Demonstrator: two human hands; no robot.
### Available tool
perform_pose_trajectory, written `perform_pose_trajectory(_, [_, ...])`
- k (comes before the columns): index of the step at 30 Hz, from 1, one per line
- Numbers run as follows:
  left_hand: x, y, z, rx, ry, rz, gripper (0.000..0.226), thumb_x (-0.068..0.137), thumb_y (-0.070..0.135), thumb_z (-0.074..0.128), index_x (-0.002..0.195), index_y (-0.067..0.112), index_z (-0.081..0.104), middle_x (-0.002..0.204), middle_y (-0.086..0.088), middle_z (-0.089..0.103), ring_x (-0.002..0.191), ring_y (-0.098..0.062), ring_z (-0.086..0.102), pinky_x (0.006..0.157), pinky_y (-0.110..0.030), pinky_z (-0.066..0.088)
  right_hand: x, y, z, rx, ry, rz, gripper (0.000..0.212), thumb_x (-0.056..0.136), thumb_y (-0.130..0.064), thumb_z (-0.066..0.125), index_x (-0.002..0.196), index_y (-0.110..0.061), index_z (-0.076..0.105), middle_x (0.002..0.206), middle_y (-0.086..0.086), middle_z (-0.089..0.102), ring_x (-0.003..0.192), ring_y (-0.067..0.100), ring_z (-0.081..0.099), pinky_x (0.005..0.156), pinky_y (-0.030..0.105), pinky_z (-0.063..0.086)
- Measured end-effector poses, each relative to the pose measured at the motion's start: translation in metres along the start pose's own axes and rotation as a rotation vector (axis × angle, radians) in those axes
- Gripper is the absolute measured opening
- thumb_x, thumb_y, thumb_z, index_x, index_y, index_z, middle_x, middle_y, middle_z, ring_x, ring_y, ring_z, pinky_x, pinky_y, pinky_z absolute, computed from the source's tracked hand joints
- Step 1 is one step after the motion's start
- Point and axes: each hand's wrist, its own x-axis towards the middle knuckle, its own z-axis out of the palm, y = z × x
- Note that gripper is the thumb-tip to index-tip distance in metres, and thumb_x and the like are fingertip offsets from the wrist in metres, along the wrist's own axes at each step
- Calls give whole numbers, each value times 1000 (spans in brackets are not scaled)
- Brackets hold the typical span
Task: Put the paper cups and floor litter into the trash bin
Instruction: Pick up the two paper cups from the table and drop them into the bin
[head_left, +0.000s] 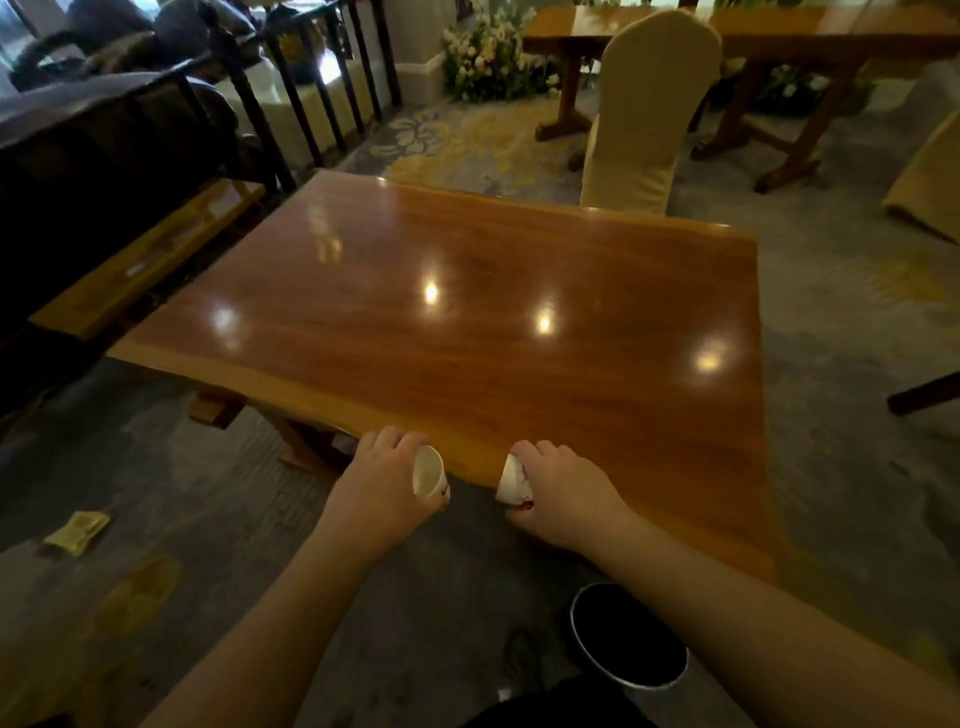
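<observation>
My left hand (384, 480) grips a white paper cup (428, 475), tipped so its open mouth faces me. My right hand (563, 493) grips a second white paper cup (514, 483) with red print, tilted on its side. Both hands hover at the near edge of the wooden table (467, 312). The round trash bin (626, 634), dark inside with a metal rim, stands on the floor below my right forearm. A yellow wrapper (77, 531) lies on the carpet at the left. A small white scrap (503, 694) lies beside the bin.
A cream-covered chair (649, 109) stands at the table's far side. A second wooden table (753, 36) is behind it, with flowers (488, 57) on the floor. A dark railing (322, 78) and a low wooden bench (145, 260) run along the left.
</observation>
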Motion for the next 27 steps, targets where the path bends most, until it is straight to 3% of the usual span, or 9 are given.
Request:
perform_pose_trajectory(5, [-67,17,37,-91,-27,-22,79,70,57,77,135,32,41,130,6,42,119,-17,41,95,-39,46,-83,8,29,-37,-69,52,67,76,-48,77,131,-32,42,124,-4,57,109,19,56,90,39,53])
perform_pose_trajectory(14, [-162,68,101,-124,-201,-50,72,69,56,74,130,28,48,123,2,46,112,-21,42,92,-39,48,-200,56,77,-68,-146,120,65,73,-52,74,126,-31,42,116,-3,56,104,21,56,79,36,52])
perform_pose_trajectory(19, [-166,108,151,-9,-263,-57,70,67,61,72,125,30,50,119,4,50,107,-21,44,83,-40,50,-219,108,101,-16,-195,169,66,75,-49,74,130,-30,44,123,-3,56,111,20,55,87,38,53])
perform_pose_trajectory(27, [-127,182,280,-109,-382,-126,68,70,53,77,125,20,53,120,-5,51,111,-26,43,90,-41,47,-206,222,156,107,-312,250,67,76,-44,74,133,-23,45,125,6,56,111,27,56,87,45,53])
